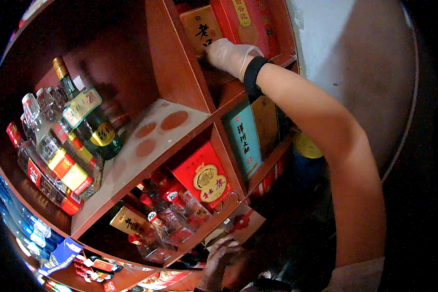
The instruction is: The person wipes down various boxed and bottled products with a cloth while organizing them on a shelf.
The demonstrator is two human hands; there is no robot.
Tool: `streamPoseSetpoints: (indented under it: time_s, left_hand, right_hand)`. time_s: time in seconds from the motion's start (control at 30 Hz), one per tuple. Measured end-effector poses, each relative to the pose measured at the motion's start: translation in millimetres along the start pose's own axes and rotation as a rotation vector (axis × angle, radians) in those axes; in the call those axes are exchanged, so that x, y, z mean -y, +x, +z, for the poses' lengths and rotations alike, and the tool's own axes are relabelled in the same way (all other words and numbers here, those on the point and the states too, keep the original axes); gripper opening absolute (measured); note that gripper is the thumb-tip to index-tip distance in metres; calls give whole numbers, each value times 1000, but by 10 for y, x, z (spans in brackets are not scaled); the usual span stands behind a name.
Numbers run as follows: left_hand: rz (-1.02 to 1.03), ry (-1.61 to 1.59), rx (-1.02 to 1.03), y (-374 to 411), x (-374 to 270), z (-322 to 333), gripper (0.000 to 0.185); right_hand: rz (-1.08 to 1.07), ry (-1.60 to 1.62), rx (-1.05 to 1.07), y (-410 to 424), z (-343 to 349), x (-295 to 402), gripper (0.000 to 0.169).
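Observation:
My right hand [228,54], in a thin translucent glove, reaches into the upper right shelf compartment. It is at the lower part of a brown box [200,27] that bears dark writing. Its fingertips are in shadow, so I cannot see whether they grip anything. A tall red box [253,27] stands beside the brown one. Low in the view is my left hand [222,253], fingers bent, near the front edge of a lower shelf. Close above it, a brownish package [244,224] with a red flower-like emblem juts out; whether the hand touches it is unclear.
The wooden shelf unit [184,62] holds clear bottles [71,169] and a green bottle [98,135] on a dusty board with round marks. Below are a red box [204,175], several small bottles [168,222] and a turquoise box [244,138]. A yellow-lidded container [307,146] stands behind my right arm.

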State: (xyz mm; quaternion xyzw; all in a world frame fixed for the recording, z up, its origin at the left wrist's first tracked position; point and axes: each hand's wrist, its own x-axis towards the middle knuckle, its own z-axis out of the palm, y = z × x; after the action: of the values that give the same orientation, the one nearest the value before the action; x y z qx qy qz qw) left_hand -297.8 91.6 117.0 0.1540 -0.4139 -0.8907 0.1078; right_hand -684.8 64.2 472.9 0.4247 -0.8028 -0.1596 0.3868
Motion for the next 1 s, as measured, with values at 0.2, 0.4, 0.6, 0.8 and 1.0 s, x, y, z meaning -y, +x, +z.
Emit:
streamPoseSetpoints:
  time_s: [0.2,0.4,0.6,0.8,1.0]
  left_hand:
    - [50,62,-3,-74,62,-72,42]
    - [13,-73,-62,-158,148,-543,38]
    - [78,69,-93,-275,33,-182,37]
    - [48,111,-105,-183,213,-328,43]
    - [53,9,-46,-151,164,-438,44]
  right_hand:
    - [-191,-189,123,-103,-11,-60,20]
    - [-117,156,23,-117,54,-45,44]
    - [-171,220,-12,-312,-21,-107,60]
    - [-80,551,-133,-596,-30,-216,62]
    - [-94,621,-170,-599,-66,-260,49]
